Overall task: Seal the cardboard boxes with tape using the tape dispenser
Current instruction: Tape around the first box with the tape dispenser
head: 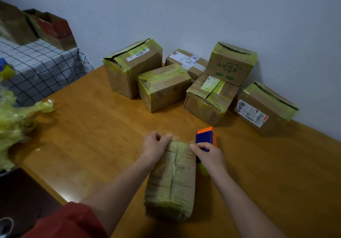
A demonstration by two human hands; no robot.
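Small box (172, 180) lies on desk (92, 136), near edge. Left hand (155, 145) pinches tape at far end. Right hand (210, 156) grasps tape dispenser (205, 140) beside box. Risk: tape wrinkles or tears unevenly if tension drops.

Bench (92, 136): orange-brown wood, glossy, pale glare patch near left edge. Grey-white wall (203, 7) stood behind, meeting bench's far side. Checked cloth (36, 66), white with dark grid, draped over a surface just beside bench, left. Crumpled yellow-green film (14, 119) lay heaped at bench's left edge. Dark brown object (24, 197) sat lower left; could not identify.
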